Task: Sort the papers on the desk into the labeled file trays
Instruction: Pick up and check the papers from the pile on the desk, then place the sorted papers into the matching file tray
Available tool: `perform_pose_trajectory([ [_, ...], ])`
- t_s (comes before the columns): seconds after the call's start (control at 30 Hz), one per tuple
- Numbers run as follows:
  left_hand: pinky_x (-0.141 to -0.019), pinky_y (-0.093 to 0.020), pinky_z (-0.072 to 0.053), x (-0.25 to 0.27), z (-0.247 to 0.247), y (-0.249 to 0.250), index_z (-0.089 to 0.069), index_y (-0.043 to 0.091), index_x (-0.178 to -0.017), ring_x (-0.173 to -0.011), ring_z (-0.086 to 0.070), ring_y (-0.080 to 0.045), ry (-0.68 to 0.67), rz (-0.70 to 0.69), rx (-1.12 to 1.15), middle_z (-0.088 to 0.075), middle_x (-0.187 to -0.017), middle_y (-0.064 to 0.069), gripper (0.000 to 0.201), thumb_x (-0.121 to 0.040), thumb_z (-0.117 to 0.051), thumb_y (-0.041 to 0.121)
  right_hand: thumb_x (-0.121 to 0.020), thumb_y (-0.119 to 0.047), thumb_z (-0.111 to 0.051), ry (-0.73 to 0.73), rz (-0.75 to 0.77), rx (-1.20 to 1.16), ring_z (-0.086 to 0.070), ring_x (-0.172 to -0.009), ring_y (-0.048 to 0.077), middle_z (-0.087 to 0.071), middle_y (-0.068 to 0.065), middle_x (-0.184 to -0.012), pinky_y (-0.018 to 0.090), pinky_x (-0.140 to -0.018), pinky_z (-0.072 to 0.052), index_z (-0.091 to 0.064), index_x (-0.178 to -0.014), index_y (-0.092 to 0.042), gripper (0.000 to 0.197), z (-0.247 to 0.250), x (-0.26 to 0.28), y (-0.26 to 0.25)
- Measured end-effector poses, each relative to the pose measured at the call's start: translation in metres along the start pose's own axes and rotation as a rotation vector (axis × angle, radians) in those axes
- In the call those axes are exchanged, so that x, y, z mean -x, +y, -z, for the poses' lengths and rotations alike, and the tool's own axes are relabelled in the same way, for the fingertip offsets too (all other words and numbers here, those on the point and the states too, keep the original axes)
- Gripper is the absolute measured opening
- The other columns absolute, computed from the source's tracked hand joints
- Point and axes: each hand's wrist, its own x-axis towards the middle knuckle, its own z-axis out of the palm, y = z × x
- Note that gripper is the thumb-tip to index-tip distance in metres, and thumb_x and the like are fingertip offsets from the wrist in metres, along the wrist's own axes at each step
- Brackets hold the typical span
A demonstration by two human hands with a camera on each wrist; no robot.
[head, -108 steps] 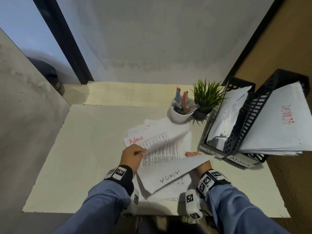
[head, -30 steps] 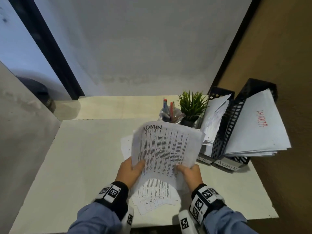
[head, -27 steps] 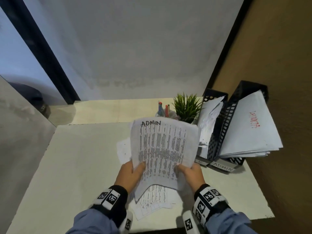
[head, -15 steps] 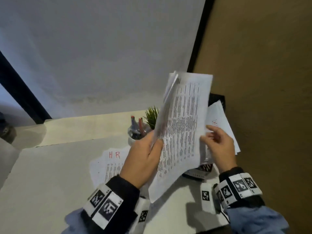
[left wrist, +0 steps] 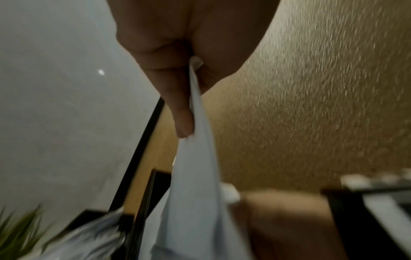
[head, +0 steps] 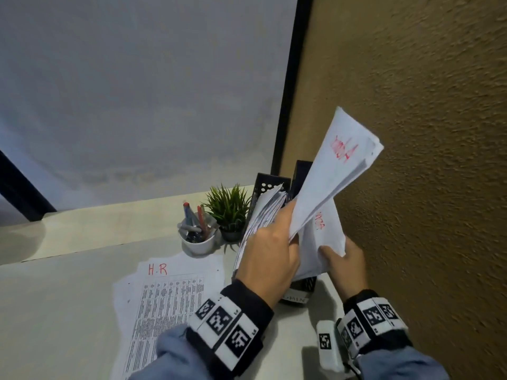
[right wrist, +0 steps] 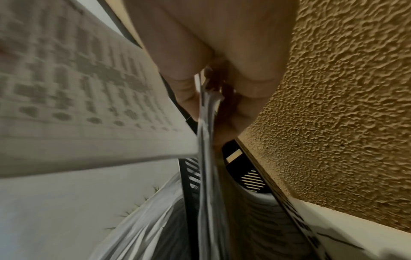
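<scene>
My left hand [head: 290, 229] grips a bunch of white sheets [head: 340, 165] with red writing, tilted up toward the brown wall above the black ADMIN tray [head: 295, 297]. In the left wrist view its thumb and finger pinch the paper's edge [left wrist: 195, 154]. My right hand [head: 329, 250] pinches the near edge of the papers standing in that tray [head: 325, 237]; the right wrist view shows its fingers [right wrist: 249, 105] closed on several sheet edges [right wrist: 206, 123]. A second black tray [head: 270, 185] to the left holds a paper stack. A printed sheet marked H.R [head: 175, 286] lies on the desk.
A white cup of pens [head: 197, 239] and a small green plant [head: 227, 207] stand just left of the trays. The rough brown wall [head: 425, 160] runs close along the right side of the trays. The pale desk [head: 68, 297] stretches to the left.
My left hand has carried the sheets right, over the ADMIN tray, and tipped them toward the wall. My right hand has dropped from mid-air and now pinches the tray's papers.
</scene>
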Motion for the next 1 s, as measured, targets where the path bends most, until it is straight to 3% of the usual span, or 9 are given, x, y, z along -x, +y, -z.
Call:
perform_pose_trajectory([
  [0.17, -0.071, -0.040, -0.046, -0.006, -0.049, -0.013, -0.027, 0.023, -0.146, -0.079, -0.059, -0.035, -0.116, 0.094, -0.029, -0.065, -0.093, -0.019, 0.068, -0.084, -0.044, 0.000, -0.087, -0.002, -0.055, -0.001, 0.154, 0.126, -0.063, -0.086, 0.029, -0.062, 0.002, -0.077, 0.007, -0.055, -0.042, -0.055, -0.087, -0.006, 0.004, -0.002, -0.004, -0.022],
  [0.27, -0.077, -0.038, -0.047, -0.010, -0.073, -0.027, -0.026, 0.028, -0.146, -0.087, -0.061, -0.032, -0.141, 0.170, 0.010, -0.065, -0.102, -0.018, 0.070, -0.085, -0.041, -0.002, -0.092, -0.001, -0.048, -0.022, 0.110, 0.187, -0.059, -0.103, 0.034, -0.063, 0.019, -0.105, 0.020, -0.077, -0.045, -0.050, -0.080, -0.014, 0.018, 0.003, -0.008, -0.046],
  [0.3, -0.078, -0.038, -0.047, -0.011, -0.079, -0.032, -0.027, 0.030, -0.145, -0.089, -0.061, -0.032, -0.137, 0.200, 0.040, -0.064, -0.105, -0.018, 0.071, -0.084, -0.041, -0.003, -0.090, 0.002, -0.048, -0.027, 0.111, 0.181, -0.061, -0.098, 0.030, -0.062, 0.021, -0.112, 0.018, -0.077, -0.048, -0.051, -0.084, -0.014, 0.018, 0.005, -0.008, -0.055],
  [0.37, -0.077, -0.037, -0.047, -0.014, -0.088, -0.041, -0.033, 0.032, -0.143, -0.087, -0.060, -0.032, -0.103, 0.264, 0.112, -0.063, -0.104, -0.020, 0.072, -0.082, -0.040, -0.007, -0.082, 0.010, -0.051, 0.004, 0.265, 0.130, -0.063, -0.085, 0.019, -0.066, 0.015, -0.106, 0.014, -0.068, -0.051, -0.061, -0.095, -0.009, 0.025, 0.005, -0.014, -0.066],
  [0.43, -0.076, -0.033, -0.047, -0.015, -0.095, -0.050, -0.037, 0.030, -0.141, -0.088, -0.059, -0.031, -0.094, 0.312, 0.185, -0.063, -0.104, -0.019, 0.073, -0.080, -0.039, -0.010, -0.075, 0.008, -0.049, -0.008, 0.366, 0.216, -0.064, -0.083, 0.022, -0.069, 0.007, -0.092, 0.030, -0.071, -0.052, -0.060, -0.090, -0.011, 0.027, 0.005, -0.016, -0.069],
  [0.57, -0.096, -0.034, -0.047, -0.009, -0.108, -0.062, -0.044, 0.020, -0.135, -0.110, -0.058, -0.029, -0.351, 0.369, 0.198, -0.061, -0.121, -0.012, 0.063, -0.077, -0.051, -0.003, -0.079, -0.007, -0.054, 0.012, 0.396, 0.449, -0.055, -0.066, 0.029, -0.062, 0.010, -0.072, 0.031, -0.055, -0.040, -0.054, -0.079, -0.011, 0.004, 0.000, -0.015, -0.054],
  [0.63, -0.094, -0.038, -0.048, -0.006, -0.113, -0.064, -0.050, 0.014, -0.122, -0.109, -0.058, -0.031, -0.423, 0.350, 0.082, -0.061, -0.118, -0.011, 0.047, -0.075, -0.055, 0.008, -0.080, -0.010, -0.054, 0.021, 0.369, 0.545, -0.053, -0.066, 0.028, -0.058, 0.012, -0.073, 0.030, -0.056, -0.038, -0.051, -0.079, -0.012, 0.003, -0.005, -0.012, -0.043],
  [0.83, -0.089, -0.042, -0.051, -0.002, -0.105, -0.069, -0.052, 0.014, -0.115, -0.102, -0.060, -0.031, -0.405, 0.333, 0.008, -0.061, -0.113, -0.010, 0.040, -0.075, -0.058, 0.016, -0.078, -0.017, -0.059, 0.052, 0.309, 0.491, -0.056, -0.076, 0.028, -0.060, 0.010, -0.087, 0.031, -0.063, -0.042, -0.047, -0.093, -0.012, 0.019, -0.011, -0.011, -0.035],
  [1.0, -0.077, -0.026, -0.055, 0.030, -0.053, -0.084, -0.061, 0.020, -0.110, -0.084, -0.062, -0.012, -0.157, 0.333, 0.258, -0.065, -0.099, 0.005, 0.030, -0.080, -0.056, 0.018, -0.078, -0.015, -0.063, 0.282, 0.584, 0.359, -0.043, -0.099, 0.015, -0.043, -0.005, -0.103, 0.028, -0.082, -0.038, -0.046, -0.106, -0.016, 0.032, -0.022, 0.014, -0.050],
])
